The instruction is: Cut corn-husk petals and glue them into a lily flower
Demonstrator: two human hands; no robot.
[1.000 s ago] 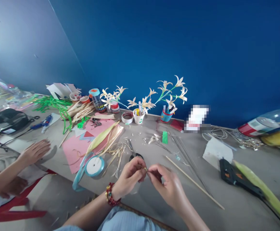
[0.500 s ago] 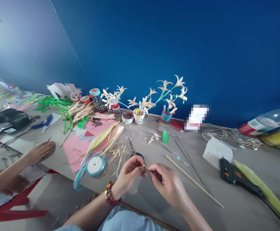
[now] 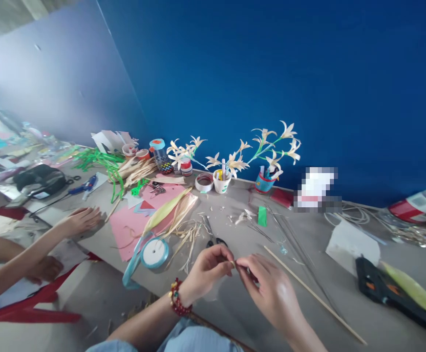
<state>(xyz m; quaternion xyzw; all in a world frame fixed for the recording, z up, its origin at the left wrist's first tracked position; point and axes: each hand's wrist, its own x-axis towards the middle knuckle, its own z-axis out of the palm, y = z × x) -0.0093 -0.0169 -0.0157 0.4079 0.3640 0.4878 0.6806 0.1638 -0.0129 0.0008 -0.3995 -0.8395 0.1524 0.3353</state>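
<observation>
My left hand (image 3: 213, 266), with a beaded bracelet (image 3: 179, 298) at its wrist, pinches a small pale yellowish piece (image 3: 232, 264) between thumb and forefinger. My right hand (image 3: 266, 281) is closed in a pinch right beside it, fingertips meeting the left ones; what lies between them is too small to make out. Just behind the left hand lie scissors (image 3: 216, 242), partly hidden by it. Nearby on the left is a roll of light blue ribbon (image 3: 155, 253), with pale dried strips (image 3: 189, 239) beside it. A thin wooden stick (image 3: 313, 296) lies to the right of my right hand.
A black glue gun (image 3: 377, 286) rests at the right by a white sheet (image 3: 352, 244). Cups (image 3: 222, 183) with pens and pale artificial flowers (image 3: 235, 161) stand along the blue wall. Pink paper (image 3: 125, 225) lies left. At far left, another person's hand (image 3: 83, 221) rests on the table.
The view has turned slightly left, so the table's things sit farther right in the picture. Both my hands keep their pinch close together. The other person's hand stays at the table edge.
</observation>
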